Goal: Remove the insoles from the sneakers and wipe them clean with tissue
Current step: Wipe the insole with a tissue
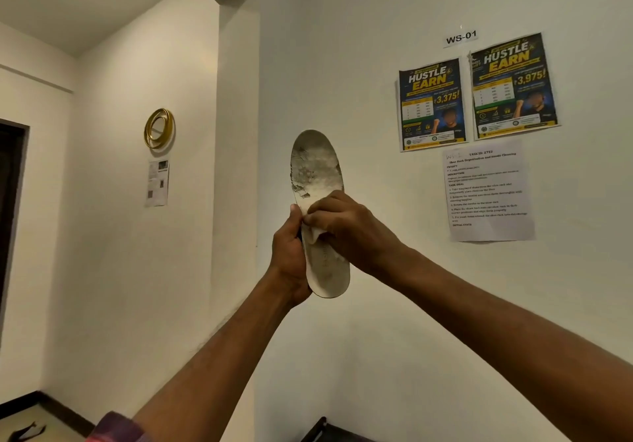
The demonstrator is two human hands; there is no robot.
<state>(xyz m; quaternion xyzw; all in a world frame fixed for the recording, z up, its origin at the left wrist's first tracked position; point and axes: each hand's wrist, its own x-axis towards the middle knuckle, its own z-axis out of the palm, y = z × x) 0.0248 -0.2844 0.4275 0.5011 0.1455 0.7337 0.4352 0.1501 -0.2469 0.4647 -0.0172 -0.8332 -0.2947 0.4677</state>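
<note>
1 worn, cracked white insole (317, 171) upright, left grip (289, 256) clasping its heel, right grip (346, 226) pressing tissue (317, 232) midway

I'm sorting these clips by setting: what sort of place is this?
Probably a room set up as a numbered work station, not a shop. The bare wall carries a "WS-01" label, two "Hustle & Earn" posters and a printed task sheet. A gold ring ornament hangs further left.
</note>
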